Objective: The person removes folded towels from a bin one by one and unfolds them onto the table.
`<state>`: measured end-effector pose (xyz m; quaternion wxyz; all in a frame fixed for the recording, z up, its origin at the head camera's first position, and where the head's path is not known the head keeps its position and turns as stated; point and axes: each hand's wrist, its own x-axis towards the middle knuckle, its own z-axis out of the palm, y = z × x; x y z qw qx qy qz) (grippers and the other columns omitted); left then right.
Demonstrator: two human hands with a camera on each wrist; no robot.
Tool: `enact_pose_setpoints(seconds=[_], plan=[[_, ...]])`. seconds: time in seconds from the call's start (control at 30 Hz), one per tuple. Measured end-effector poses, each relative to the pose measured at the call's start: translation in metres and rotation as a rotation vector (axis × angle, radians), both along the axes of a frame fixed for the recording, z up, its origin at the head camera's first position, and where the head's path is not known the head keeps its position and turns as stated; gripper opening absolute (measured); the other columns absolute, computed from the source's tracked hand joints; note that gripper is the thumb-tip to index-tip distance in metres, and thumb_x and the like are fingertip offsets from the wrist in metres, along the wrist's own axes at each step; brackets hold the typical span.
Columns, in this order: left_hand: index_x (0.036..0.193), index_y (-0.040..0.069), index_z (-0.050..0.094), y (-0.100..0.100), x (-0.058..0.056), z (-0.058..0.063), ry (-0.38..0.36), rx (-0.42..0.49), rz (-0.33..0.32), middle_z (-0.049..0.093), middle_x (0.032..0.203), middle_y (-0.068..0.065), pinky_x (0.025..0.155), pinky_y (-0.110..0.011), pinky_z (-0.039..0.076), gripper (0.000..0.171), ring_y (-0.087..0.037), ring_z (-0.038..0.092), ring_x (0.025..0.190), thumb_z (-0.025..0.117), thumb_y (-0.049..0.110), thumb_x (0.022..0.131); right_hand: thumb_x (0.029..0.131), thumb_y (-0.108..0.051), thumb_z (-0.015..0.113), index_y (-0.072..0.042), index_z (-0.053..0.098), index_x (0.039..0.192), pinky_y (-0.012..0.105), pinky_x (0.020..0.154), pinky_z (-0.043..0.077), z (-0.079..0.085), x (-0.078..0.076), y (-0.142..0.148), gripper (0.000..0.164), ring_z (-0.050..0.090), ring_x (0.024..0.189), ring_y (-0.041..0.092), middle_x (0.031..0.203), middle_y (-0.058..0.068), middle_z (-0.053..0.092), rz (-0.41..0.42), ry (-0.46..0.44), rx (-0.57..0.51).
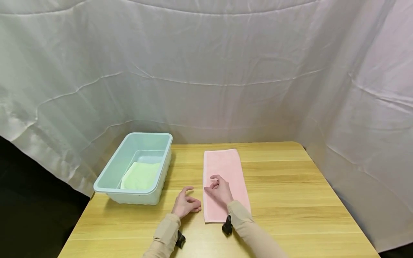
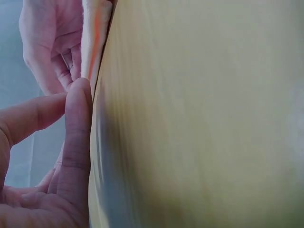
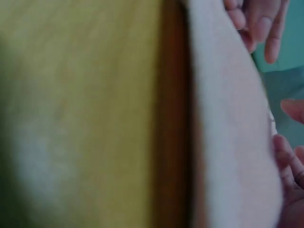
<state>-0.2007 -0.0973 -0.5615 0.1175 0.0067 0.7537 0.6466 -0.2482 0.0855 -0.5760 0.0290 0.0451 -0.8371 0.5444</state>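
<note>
A pink towel (image 1: 224, 165) lies flat as a long strip on the table, with a pale band down its left edge. My right hand (image 1: 220, 190) is over the towel's middle, its fingers loosely bent with a gap between thumb and forefinger. Just left of the towel's edge, my left hand (image 1: 187, 204) is low at the table with fingers bent and nothing seen between them. The left wrist view shows the left-hand fingers (image 2: 77, 128) beside the towel's edge (image 2: 95, 38). In the right wrist view the towel (image 3: 242, 118) is close and blurred.
A light blue plastic bin (image 1: 113, 190) stands on the left of the table, holding a folded pale green cloth (image 1: 142, 175). The wooden table (image 1: 290, 193) extends to the right of the towel. Grey curtains (image 1: 226, 71) hang behind and at the sides.
</note>
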Motion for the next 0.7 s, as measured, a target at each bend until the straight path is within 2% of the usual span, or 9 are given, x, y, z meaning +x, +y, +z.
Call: enact_pose_setpoints(seconds=[0.13,0.33,0.47,0.7], plan=[[0.144,-0.011,0.034,-0.0015,-0.0021,-0.001,-0.004,0.017,0.008,0.072,0.093,-0.031,0.063,-0.036,0.064,0.071,-0.026,0.074,0.067,0.071,-0.01,0.083,0.076,-0.013,0.085,-0.001,0.061,0.121,0.017,0.062,0.047,-0.0046,0.0014,-0.0025,0.052,0.053,0.066,0.006,0.081,0.006,0.065,0.023,0.007,0.037],[0.144,-0.012,0.033,-0.0031,-0.0018,-0.0015,0.0,0.024,0.001,0.071,0.094,-0.033,0.064,-0.039,0.065,0.071,-0.028,0.074,0.068,0.071,-0.01,0.083,0.071,-0.018,0.087,-0.005,0.058,0.126,0.02,0.063,0.041,-0.0072,0.0051,-0.0054,0.063,0.044,0.063,0.007,0.081,0.001,0.055,0.075,0.046,0.188],[0.145,-0.011,0.033,-0.0038,-0.0013,-0.0029,-0.007,0.021,-0.003,0.07,0.097,-0.036,0.066,-0.041,0.065,0.071,-0.032,0.075,0.069,0.07,-0.009,0.085,0.071,-0.01,0.082,-0.003,0.058,0.127,0.02,0.063,0.04,-0.0069,0.007,-0.0057,0.061,0.042,0.064,0.006,0.079,0.001,0.055,0.093,0.074,0.226],[0.145,-0.011,0.032,-0.0053,-0.0021,-0.0041,-0.012,0.023,-0.004,0.07,0.098,-0.036,0.067,-0.043,0.065,0.071,-0.032,0.075,0.07,0.069,-0.009,0.085,0.069,0.001,0.069,-0.001,0.06,0.123,0.016,0.061,0.038,-0.0069,0.006,-0.0029,0.055,0.043,0.061,0.002,0.075,-0.001,0.057,0.102,0.092,0.219]])
